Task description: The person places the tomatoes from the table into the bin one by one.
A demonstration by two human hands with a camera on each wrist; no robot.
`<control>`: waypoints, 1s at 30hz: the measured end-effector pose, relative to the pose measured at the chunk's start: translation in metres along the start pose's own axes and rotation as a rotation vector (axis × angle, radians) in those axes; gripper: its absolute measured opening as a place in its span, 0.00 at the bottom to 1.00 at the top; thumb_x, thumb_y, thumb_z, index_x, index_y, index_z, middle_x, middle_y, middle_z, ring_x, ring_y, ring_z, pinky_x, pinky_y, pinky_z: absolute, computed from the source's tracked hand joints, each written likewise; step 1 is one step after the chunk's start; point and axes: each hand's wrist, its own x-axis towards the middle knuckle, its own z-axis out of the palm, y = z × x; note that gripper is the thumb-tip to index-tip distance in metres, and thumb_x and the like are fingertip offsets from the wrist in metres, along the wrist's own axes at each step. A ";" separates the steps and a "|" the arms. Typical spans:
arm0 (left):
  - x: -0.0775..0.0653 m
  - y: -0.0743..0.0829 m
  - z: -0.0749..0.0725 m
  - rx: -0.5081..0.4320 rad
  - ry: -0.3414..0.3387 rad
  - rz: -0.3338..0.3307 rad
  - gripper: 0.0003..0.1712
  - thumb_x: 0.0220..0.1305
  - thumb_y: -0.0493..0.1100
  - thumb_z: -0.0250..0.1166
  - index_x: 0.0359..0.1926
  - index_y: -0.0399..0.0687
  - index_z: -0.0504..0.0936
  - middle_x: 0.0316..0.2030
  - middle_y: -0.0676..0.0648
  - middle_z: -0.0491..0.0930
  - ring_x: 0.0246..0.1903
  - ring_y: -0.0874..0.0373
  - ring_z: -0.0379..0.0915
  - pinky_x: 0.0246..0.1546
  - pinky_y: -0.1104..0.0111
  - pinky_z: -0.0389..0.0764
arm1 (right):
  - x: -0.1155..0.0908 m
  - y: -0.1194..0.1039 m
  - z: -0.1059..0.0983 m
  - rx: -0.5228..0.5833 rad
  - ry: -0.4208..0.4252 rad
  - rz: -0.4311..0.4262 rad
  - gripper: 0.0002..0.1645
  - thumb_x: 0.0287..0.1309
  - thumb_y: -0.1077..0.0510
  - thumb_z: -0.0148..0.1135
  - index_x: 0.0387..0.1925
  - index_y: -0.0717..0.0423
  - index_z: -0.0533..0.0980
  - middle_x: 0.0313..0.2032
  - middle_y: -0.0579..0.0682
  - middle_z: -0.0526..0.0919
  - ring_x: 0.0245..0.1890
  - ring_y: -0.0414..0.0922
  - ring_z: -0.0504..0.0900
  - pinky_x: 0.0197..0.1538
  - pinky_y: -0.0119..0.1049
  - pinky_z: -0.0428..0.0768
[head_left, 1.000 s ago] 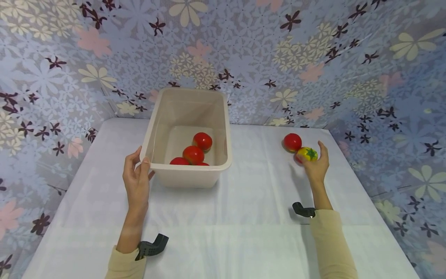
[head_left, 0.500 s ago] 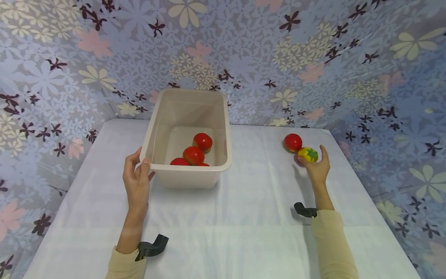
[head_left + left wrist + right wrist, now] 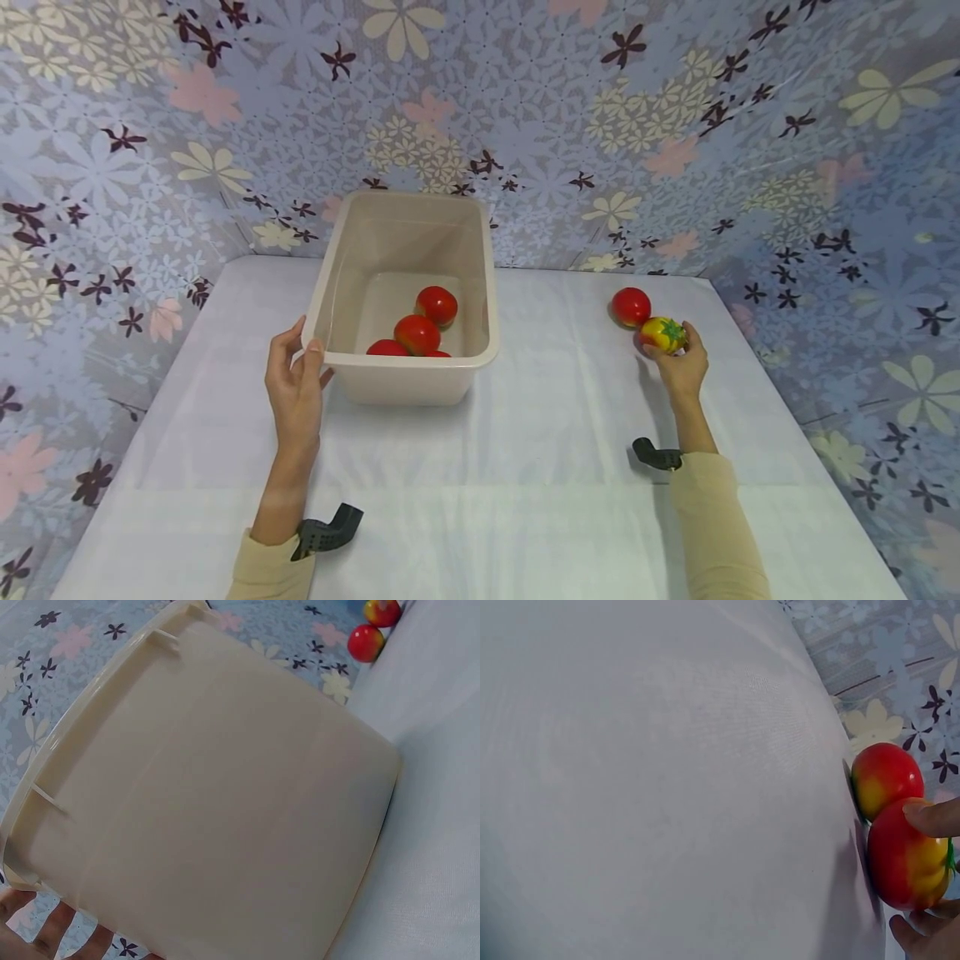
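Note:
My left hand (image 3: pixel 295 387) grips the near left corner of a beige plastic bin (image 3: pixel 408 362), thumb over the rim. The left wrist view shows the bin's outer wall (image 3: pixel 225 787), with fingers (image 3: pixel 56 927) at its lower left edge. Several red tomatoes (image 3: pixel 417 334) lie in the bin, partly hidden by its front wall. At the right, my right hand (image 3: pixel 684 371) holds a red-and-yellow tomato (image 3: pixel 663 334) with a green leafy top, thumb on one side and fingers on the other. Right beside it lies another red tomato (image 3: pixel 631 307).
A white cloth (image 3: pixel 555 417) covers the table. Flower-patterned fabric (image 3: pixel 540 125) rises behind the table and along both sides. Each forearm carries a black wrist mount (image 3: pixel 327 530).
The fingers of my right hand have come in around the yellow-topped tomato, which has turned slightly. My left hand and the bin have stayed in place.

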 end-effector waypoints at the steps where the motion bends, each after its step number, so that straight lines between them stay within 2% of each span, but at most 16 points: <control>1: 0.000 0.000 0.000 0.000 0.000 0.001 0.23 0.73 0.40 0.54 0.66 0.42 0.67 0.56 0.50 0.70 0.62 0.41 0.68 0.50 0.53 0.75 | 0.000 0.000 0.000 -0.002 0.001 0.000 0.48 0.58 0.60 0.68 0.74 0.57 0.54 0.73 0.58 0.58 0.74 0.54 0.56 0.75 0.48 0.54; 16: 0.000 -0.002 -0.001 0.011 -0.004 0.007 0.23 0.73 0.41 0.54 0.66 0.41 0.67 0.58 0.48 0.69 0.62 0.42 0.68 0.50 0.54 0.76 | 0.005 0.006 0.002 0.027 0.035 0.039 0.46 0.58 0.61 0.67 0.74 0.57 0.56 0.72 0.58 0.60 0.72 0.55 0.59 0.74 0.46 0.58; 25: 0.001 -0.001 0.001 0.003 0.002 -0.002 0.23 0.73 0.40 0.54 0.66 0.43 0.67 0.56 0.51 0.70 0.63 0.42 0.68 0.49 0.57 0.77 | 0.002 0.004 -0.002 0.067 0.024 0.094 0.45 0.61 0.59 0.65 0.75 0.52 0.55 0.74 0.53 0.59 0.72 0.52 0.59 0.73 0.44 0.61; 30: 0.000 0.000 0.001 0.002 0.008 -0.013 0.23 0.72 0.41 0.54 0.66 0.43 0.68 0.56 0.51 0.71 0.63 0.42 0.68 0.49 0.58 0.77 | 0.000 -0.001 -0.004 0.095 0.024 0.077 0.45 0.60 0.59 0.66 0.75 0.51 0.55 0.74 0.51 0.58 0.72 0.51 0.61 0.72 0.43 0.64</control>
